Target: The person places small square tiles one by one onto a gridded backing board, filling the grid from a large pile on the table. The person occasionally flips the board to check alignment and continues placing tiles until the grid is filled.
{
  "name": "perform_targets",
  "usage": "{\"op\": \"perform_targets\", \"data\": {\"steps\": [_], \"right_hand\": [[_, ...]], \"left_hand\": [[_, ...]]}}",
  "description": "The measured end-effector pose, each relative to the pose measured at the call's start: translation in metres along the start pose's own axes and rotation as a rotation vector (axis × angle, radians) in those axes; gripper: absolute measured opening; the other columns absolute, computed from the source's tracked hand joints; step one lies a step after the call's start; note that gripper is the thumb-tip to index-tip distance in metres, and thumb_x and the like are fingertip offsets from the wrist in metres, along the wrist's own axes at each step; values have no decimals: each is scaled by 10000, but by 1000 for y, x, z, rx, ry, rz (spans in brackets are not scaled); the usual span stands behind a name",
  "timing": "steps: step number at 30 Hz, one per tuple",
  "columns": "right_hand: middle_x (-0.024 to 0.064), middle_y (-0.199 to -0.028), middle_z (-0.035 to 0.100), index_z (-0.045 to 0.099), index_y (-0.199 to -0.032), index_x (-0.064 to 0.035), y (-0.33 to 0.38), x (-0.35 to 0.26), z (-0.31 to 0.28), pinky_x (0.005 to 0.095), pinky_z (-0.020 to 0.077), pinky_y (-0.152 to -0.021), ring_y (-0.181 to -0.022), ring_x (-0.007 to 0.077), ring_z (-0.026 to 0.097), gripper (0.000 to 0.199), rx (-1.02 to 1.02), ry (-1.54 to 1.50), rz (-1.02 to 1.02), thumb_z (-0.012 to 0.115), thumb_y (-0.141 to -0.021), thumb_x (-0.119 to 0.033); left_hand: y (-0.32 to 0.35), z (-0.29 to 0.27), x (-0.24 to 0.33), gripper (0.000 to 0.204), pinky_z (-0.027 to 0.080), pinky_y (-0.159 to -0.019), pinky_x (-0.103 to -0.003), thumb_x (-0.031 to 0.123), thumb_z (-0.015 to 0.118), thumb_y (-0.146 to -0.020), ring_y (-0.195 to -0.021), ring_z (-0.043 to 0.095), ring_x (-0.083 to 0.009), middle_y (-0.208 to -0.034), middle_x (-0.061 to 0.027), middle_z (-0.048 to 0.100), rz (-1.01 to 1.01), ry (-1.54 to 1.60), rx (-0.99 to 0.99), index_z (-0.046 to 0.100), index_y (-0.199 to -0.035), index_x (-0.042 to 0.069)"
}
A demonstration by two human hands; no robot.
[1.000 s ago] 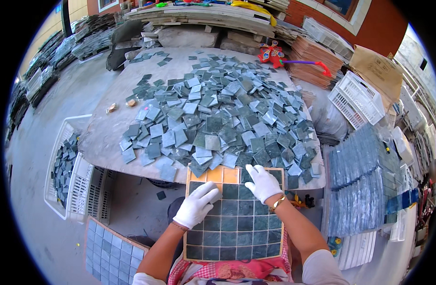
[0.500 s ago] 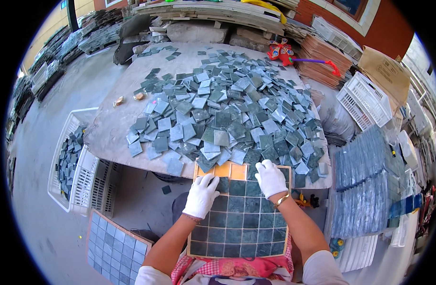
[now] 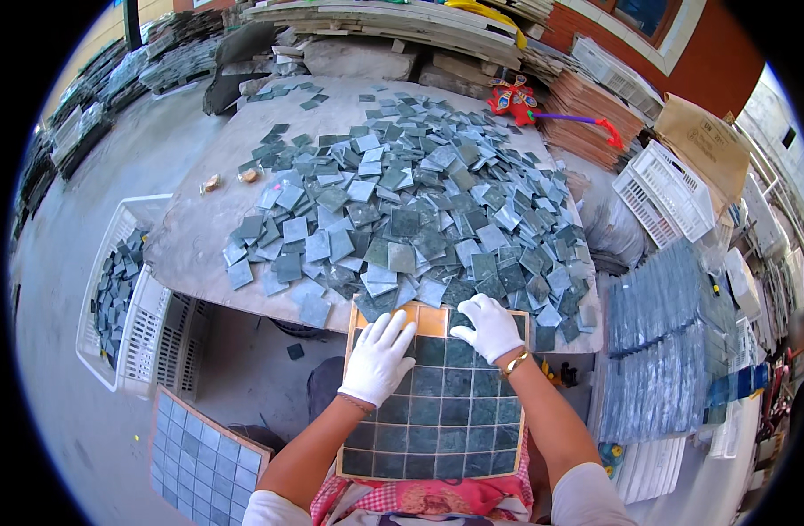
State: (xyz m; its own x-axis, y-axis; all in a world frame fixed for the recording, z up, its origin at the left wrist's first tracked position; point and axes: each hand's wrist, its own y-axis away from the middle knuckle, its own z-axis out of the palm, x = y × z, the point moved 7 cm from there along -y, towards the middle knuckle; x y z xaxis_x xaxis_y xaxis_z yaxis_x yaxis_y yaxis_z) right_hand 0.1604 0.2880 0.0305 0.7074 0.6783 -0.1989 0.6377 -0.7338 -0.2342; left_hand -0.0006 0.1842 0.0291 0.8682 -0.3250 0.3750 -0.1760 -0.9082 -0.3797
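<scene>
A wooden-framed tray (image 3: 522, 412) of dark green square stone tiles (image 3: 455, 412) leans between my lap and the table edge. In its top row, orange backing (image 3: 433, 321) shows in cells without tiles. My left hand (image 3: 380, 358), in a white glove, lies over the upper left tiles with its fingers stretched toward the top row. Also white-gloved, my right hand (image 3: 490, 329) rests on the upper right tiles, thumb and fingers apart, fingertips toward the top row. Whether a loose tile lies under either hand is hidden. Just beyond the frame spreads a heap of loose tiles (image 3: 402, 223).
The tile heap lies on a grey table (image 3: 192, 254). White crates (image 3: 152, 337) with small tiles stand left, above another tiled panel (image 3: 205, 456). Wrapped tile stacks (image 3: 661, 351) rise at right. A red toy (image 3: 513, 103) with a purple stick sits at the table's far right.
My left hand has moved slightly up the tray, its bent fingers now straighter and covering more of the top left. My right hand's fingers have shifted left, and the view has moved a little.
</scene>
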Motion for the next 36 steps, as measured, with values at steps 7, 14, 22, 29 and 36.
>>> {"op": "perform_targets", "data": {"steps": [7,14,22,29,36], "right_hand": [[163,-1021,638,560,-1129,-106,-20,18,4,445,506,-785,-918,338,629,371,-322,-146,184,655,-825,-297],[164,-1286,495,459,-1252,-92,-42,9,-4,430,465,-919,-1145,360,522,579,112,-79,119,712,-787,-328],[119,-1015,568,561,-1128,-102,-17,6,-5,421,480,-825,-968,322,558,541,-21,7,14,749,-724,-408],[116,-980,572,600,-1071,-59,2,-12,5,410,483,-836,-964,319,556,387,-155,89,-65,688,-792,-312],[170,-1082,600,580,-1155,-62,-4,-18,-2,409,487,-855,-994,339,594,384,-199,-220,12,648,-831,-256]], "left_hand": [[5,22,2,564,279,-1083,-449,194,683,-765,-1268,429,-295,-1320,-121,510,28,-16,-81,505,-1281,50],[11,14,8,489,312,-1059,-454,151,670,-766,-1243,453,-295,-1289,-115,532,7,-47,12,547,-1231,61],[12,13,-7,563,341,-1050,-437,132,706,-742,-1238,460,-319,-1285,-123,542,-70,195,18,531,-1269,37],[16,17,-6,572,299,-1092,-435,166,713,-753,-1281,429,-301,-1313,-114,523,-53,95,3,523,-1277,38],[16,23,-10,562,293,-1092,-447,185,704,-770,-1291,439,-302,-1340,-112,528,-105,69,-20,535,-1295,79]]}}
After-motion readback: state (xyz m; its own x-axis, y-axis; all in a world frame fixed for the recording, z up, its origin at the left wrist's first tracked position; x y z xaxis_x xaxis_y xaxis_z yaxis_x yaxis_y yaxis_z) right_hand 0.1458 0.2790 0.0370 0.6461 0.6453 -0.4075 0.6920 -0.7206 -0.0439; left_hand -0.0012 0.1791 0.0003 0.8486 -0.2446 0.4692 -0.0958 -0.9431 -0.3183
